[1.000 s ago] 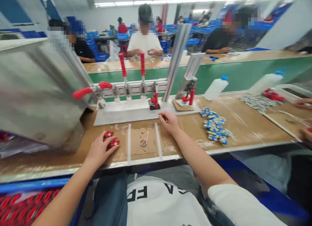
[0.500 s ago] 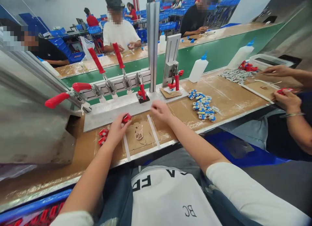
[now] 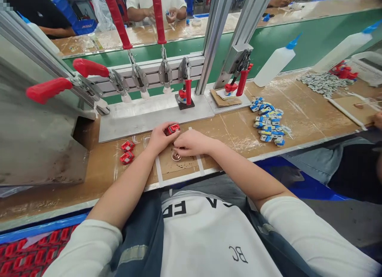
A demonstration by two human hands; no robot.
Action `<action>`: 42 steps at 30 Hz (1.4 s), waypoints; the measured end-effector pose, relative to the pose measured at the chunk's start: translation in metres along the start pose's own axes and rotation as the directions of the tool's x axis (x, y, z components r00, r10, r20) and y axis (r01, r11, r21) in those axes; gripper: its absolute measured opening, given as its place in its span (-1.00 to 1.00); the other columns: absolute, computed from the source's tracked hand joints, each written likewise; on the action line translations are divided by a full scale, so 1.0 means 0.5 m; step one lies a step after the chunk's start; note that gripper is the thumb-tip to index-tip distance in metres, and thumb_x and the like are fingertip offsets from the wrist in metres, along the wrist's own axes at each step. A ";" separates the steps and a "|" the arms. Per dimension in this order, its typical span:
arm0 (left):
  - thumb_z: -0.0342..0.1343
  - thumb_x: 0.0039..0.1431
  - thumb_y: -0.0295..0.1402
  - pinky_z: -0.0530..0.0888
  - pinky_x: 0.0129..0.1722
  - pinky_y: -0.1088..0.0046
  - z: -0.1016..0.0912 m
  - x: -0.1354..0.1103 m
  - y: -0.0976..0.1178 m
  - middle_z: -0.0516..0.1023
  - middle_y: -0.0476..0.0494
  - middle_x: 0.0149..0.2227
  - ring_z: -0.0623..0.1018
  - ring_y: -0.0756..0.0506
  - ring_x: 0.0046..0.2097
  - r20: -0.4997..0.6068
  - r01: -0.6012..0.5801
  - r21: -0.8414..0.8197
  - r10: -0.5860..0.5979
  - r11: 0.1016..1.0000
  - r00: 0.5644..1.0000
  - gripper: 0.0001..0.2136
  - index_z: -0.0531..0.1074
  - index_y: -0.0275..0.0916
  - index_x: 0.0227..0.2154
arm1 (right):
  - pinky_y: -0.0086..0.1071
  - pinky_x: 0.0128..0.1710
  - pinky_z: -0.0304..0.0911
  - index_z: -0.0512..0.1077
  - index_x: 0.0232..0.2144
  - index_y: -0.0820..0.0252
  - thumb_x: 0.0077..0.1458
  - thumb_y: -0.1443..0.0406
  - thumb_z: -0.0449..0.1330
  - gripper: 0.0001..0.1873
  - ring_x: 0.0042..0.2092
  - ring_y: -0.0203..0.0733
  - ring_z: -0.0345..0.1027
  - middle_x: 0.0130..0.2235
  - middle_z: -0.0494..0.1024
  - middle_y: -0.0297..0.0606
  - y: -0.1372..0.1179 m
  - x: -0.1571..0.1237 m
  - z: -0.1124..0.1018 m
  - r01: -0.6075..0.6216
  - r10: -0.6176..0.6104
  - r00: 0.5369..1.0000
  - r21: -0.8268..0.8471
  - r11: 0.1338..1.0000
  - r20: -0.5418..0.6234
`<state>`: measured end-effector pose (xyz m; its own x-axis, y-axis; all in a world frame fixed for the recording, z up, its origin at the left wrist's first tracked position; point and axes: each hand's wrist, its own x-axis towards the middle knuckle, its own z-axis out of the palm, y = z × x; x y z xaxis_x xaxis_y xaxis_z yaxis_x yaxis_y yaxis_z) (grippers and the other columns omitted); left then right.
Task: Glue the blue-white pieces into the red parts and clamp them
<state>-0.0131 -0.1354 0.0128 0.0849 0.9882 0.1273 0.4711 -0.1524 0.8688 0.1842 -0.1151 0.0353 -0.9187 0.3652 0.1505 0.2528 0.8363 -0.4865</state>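
My left hand (image 3: 159, 139) is closed on a small red plastic part (image 3: 172, 129), held just above the brown bench. My right hand (image 3: 192, 143) is right beside it, fingers curled and pressed together, fingertips touching the same part over a small metal ring (image 3: 176, 156) that lies between two white strips. Two more red parts (image 3: 127, 151) lie on the bench to the left of my left hand. A grey metal plate (image 3: 140, 119) with red-handled toggle clamps (image 3: 89, 68) stands just behind my hands.
A heap of small blue and white pieces (image 3: 268, 121) lies to the right. White squeeze bottles (image 3: 276, 62) with blue tips stand by the green belt. A grey metal housing (image 3: 32, 137) fills the left. Another person's hand (image 3: 378, 119) shows at the right edge; people sit across the belt.
My left hand left the red parts on the bench, lifted one and carried it right. My right hand came back from the plate to meet it. The camera tilted down and closer.
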 end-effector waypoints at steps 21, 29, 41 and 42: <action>0.33 0.13 -0.23 0.59 0.05 0.26 0.005 -0.003 0.006 0.75 -0.10 -0.11 0.69 -0.19 -0.08 0.010 0.038 0.050 -0.039 0.998 0.999 -0.60 0.67 -0.19 0.03 | -0.35 -0.37 -0.04 0.11 -0.59 0.10 0.25 -0.05 0.16 -0.46 -0.42 -0.32 -0.04 -0.53 0.06 -0.44 0.074 0.007 0.006 -0.203 0.544 0.652 0.570 0.796 -0.528; 0.33 0.10 -0.24 0.58 -0.05 0.32 0.005 -0.002 0.010 0.76 -0.06 -0.18 0.67 -0.16 -0.18 0.009 0.045 0.125 -0.046 0.991 0.999 -0.61 0.69 -0.19 0.00 | -0.35 -0.36 -0.04 0.12 -0.57 0.10 0.28 0.00 0.14 -0.50 -0.41 -0.32 -0.03 -0.52 0.08 -0.44 0.070 0.007 0.008 -0.204 0.496 0.704 0.524 0.827 -0.509; 0.33 0.12 -0.26 0.57 0.04 0.26 0.008 -0.001 0.004 0.76 -0.10 -0.12 0.68 -0.18 -0.12 -0.006 0.039 0.155 -0.038 0.987 0.999 -0.62 0.68 -0.20 0.01 | -0.33 -0.37 -0.12 0.08 -0.59 0.10 0.25 0.16 0.15 -0.55 -0.41 -0.31 -0.07 -0.54 0.04 -0.44 0.089 -0.001 0.007 -0.270 0.513 0.671 0.469 0.841 -0.534; 0.34 0.11 -0.27 0.57 0.04 0.26 0.008 -0.001 0.003 0.76 -0.11 -0.12 0.68 -0.19 -0.12 -0.007 0.038 0.164 -0.037 0.986 0.999 -0.62 0.68 -0.20 0.01 | -0.33 -0.36 -0.11 0.07 -0.59 0.10 0.27 0.15 0.14 -0.55 -0.41 -0.31 -0.07 -0.53 0.04 -0.43 0.089 0.000 0.008 -0.268 0.504 0.668 0.453 0.850 -0.548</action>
<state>-0.0088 -0.1364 0.0122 0.0610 0.9933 0.0980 0.6112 -0.1148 0.7831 0.1940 -0.0794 0.0101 -0.3195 0.8892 0.3275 0.3238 0.4273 -0.8441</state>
